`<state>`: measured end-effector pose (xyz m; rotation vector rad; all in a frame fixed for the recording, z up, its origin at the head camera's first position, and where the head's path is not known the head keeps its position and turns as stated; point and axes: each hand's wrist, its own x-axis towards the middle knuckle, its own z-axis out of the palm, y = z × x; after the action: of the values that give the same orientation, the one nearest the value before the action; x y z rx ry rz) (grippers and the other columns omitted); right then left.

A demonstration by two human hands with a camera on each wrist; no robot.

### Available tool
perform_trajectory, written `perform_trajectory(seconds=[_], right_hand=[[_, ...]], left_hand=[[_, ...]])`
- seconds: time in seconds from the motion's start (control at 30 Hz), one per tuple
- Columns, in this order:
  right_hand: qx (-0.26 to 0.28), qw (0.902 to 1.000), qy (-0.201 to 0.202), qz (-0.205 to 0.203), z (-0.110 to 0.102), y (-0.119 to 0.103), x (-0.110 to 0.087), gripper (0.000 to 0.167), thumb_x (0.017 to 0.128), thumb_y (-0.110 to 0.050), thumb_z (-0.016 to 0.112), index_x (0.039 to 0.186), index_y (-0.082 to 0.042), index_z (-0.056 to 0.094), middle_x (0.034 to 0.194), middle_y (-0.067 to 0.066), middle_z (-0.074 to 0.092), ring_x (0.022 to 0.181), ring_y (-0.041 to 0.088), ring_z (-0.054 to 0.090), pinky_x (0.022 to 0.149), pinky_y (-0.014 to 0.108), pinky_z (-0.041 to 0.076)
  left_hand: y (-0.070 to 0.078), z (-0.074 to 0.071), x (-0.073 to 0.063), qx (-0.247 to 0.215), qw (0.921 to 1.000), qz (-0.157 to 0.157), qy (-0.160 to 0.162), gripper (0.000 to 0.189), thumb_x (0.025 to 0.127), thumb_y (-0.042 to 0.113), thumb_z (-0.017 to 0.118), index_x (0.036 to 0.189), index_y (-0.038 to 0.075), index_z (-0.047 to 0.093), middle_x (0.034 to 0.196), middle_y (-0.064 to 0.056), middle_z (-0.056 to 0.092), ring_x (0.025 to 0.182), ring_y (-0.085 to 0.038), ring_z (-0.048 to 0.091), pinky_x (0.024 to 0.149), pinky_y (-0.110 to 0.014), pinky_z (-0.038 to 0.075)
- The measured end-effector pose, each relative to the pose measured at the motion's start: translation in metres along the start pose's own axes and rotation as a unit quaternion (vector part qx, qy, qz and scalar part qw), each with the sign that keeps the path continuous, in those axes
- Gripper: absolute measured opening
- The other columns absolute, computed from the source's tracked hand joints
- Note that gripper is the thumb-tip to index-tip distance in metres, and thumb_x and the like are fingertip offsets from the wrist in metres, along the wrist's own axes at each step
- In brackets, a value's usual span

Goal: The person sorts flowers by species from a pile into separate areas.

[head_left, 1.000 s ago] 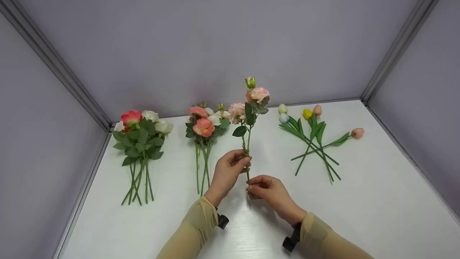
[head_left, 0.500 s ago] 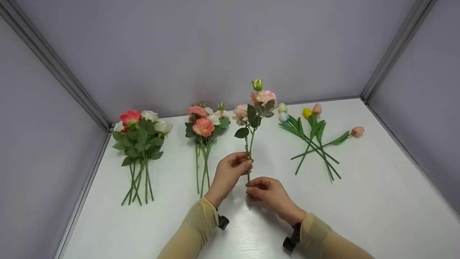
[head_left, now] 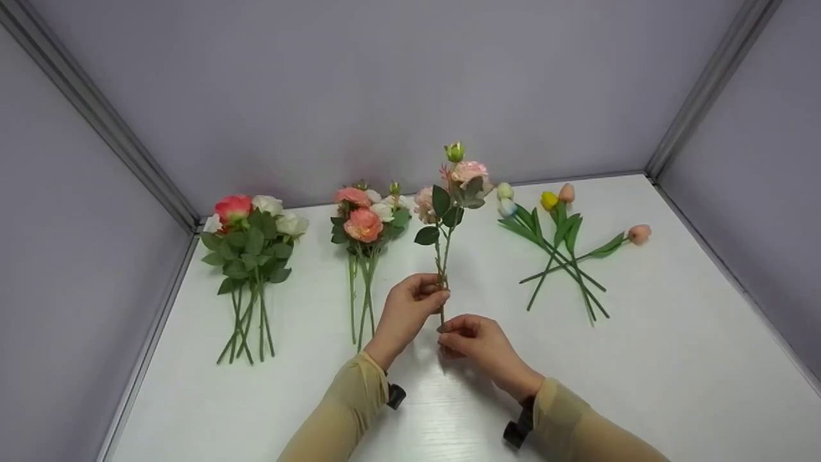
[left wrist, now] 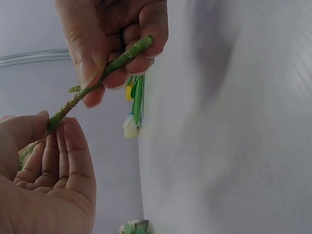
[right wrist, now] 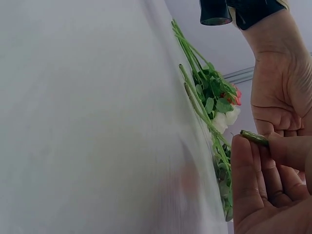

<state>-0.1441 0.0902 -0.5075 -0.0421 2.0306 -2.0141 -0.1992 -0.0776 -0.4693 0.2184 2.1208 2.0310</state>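
Upright over the middle of the table stands a pink rose (head_left: 470,174), a branched stem with pink blooms, a green bud on top and dark green leaves. My left hand (head_left: 405,311) pinches it below the fork between thumb and fingers. Lower down, my right hand (head_left: 481,346) pinches the stem near its cut end. In the left wrist view the bare green stem (left wrist: 73,100) runs from one hand to the other. The right wrist view shows the stem's tip (right wrist: 253,138) poking out from between my right thumb and fingers.
On the white table (head_left: 673,359) lie a bunch of red and white roses (head_left: 253,247) at left and coral and cream flowers (head_left: 364,226) left of centre. Several tulips (head_left: 564,228) lie crossed at right. Grey panels (head_left: 410,83) wall the back and sides.
The rose leaned to the right, then swung slightly back left, its blooms turning a little. Both hands keep their pinch on the stem and have sunk very slightly.
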Motion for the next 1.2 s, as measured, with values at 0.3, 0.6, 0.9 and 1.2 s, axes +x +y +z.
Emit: perform_trajectory(seconds=[0.3, 0.6, 0.9, 1.2], right_hand=[[-0.088, 0.9948, -0.025, -0.044, 0.002, -0.007, 0.009, 0.026, 0.097, -0.014, 0.071, 0.116, 0.004, 0.07, 0.102, 0.017, 0.073, 0.089, 0.025, 0.071, 0.08, 0.034, 0.06], [-0.158, 0.9831, -0.026, -0.088, 0.005, -0.015, 0.018, 0.026, 0.102, -0.019, 0.065, 0.12, -0.001, 0.07, 0.108, 0.007, 0.073, 0.097, 0.03, 0.069, 0.085, 0.039, 0.058], [-0.482, 0.8529, -0.003, -0.201, -0.001, -0.023, 0.034, 0.048, 0.1, -0.034, 0.069, 0.139, -0.008, 0.061, 0.141, 0.013, 0.059, 0.14, 0.035, 0.045, 0.114, 0.05, 0.039], [-0.518, 0.8381, -0.034, -0.167, -0.01, -0.016, 0.037, 0.056, 0.101, -0.038, 0.066, 0.146, -0.006, 0.055, 0.148, 0.017, 0.052, 0.147, 0.04, 0.034, 0.119, 0.052, 0.03]], left_hand=[[0.006, -0.035, 0.005, 0.085, 0.9956, -0.019, 0.034, 0.03, 0.095, 0.011, 0.074, 0.123, 0.0, 0.067, 0.102, -0.009, 0.071, 0.089, -0.019, 0.069, 0.078, -0.033, 0.061], [-0.001, -0.076, 0.023, 0.254, 0.9601, -0.093, 0.073, 0.029, 0.097, 0.014, 0.072, 0.124, 0.006, 0.07, 0.1, -0.005, 0.068, 0.086, -0.018, 0.066, 0.072, -0.034, 0.056], [-0.018, -0.077, 0.039, 0.384, 0.9148, -0.09, 0.085, 0.029, 0.097, 0.01, 0.07, 0.126, 0.007, 0.065, 0.102, -0.007, 0.067, 0.088, -0.022, 0.064, 0.076, -0.04, 0.054], [-0.027, -0.072, 0.04, 0.48, 0.8736, -0.04, 0.069, 0.004, 0.098, 0.009, 0.07, 0.097, 0.005, 0.067, 0.09, -0.006, 0.062, 0.085, -0.022, 0.062, 0.075, -0.041, 0.054]])
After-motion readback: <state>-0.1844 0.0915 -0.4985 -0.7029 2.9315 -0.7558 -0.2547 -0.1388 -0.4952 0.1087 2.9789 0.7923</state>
